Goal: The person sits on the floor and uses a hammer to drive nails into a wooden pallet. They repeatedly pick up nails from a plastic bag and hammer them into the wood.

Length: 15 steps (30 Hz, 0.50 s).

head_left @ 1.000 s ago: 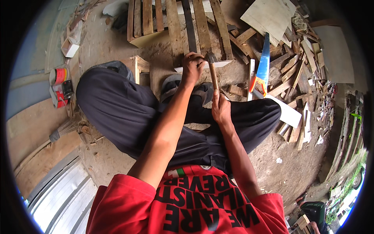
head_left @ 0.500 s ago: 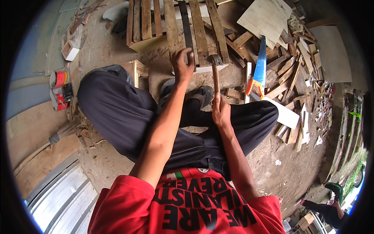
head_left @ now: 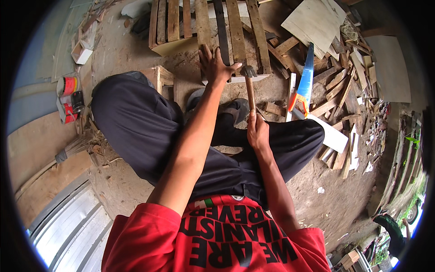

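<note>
My left hand (head_left: pixel 216 69) lies with its fingers spread over the near ends of the wooden slats (head_left: pixel 236 38), its thumb pointing toward the hammer head. My right hand (head_left: pixel 258 131) is wrapped round the wooden handle of a hammer (head_left: pixel 250 93). The hammer's dark head is at the near end of the slats, close to my left thumb; whether it touches the wood I cannot tell. One slat (head_left: pixel 221 31) is darker than its neighbours. Any nail near the hammer head is too small to make out.
A handsaw (head_left: pixel 306 79) with a blue blade and orange handle leans at the right, beside a heap of scrap wood (head_left: pixel 337 86). Plywood sheets (head_left: pixel 312 22) lie behind it. Red cans (head_left: pixel 68 86) stand at the left. Another person (head_left: pixel 393 233) is at the far lower right.
My left hand has gone from curled fingers to spread ones and moved slightly away from me onto the slats. The hammer remains in my right hand. The other person has shifted.
</note>
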Each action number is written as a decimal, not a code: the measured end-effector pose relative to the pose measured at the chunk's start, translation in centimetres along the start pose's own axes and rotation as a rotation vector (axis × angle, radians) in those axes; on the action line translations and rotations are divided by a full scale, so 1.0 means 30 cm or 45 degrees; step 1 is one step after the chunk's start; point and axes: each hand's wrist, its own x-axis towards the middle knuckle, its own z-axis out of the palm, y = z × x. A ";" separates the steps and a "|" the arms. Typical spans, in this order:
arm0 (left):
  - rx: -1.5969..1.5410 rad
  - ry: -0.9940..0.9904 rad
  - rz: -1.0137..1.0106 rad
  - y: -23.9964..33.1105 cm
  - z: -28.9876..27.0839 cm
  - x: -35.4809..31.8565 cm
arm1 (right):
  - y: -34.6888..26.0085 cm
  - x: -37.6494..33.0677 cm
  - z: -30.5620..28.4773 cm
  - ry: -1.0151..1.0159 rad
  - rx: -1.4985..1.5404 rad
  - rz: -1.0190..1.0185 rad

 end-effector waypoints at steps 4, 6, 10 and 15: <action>-0.003 -0.026 -0.019 -0.003 -0.007 0.009 | -0.061 -0.028 -0.018 0.092 0.174 -0.142; -0.012 -0.006 -0.009 -0.003 -0.004 0.005 | -0.093 -0.036 -0.029 0.159 0.238 -0.272; 0.030 -0.007 0.004 -0.010 0.000 0.010 | -0.040 -0.016 0.016 0.081 0.071 -0.103; 0.021 0.027 0.006 -0.016 0.010 0.006 | -0.043 -0.022 0.000 0.046 0.058 -0.011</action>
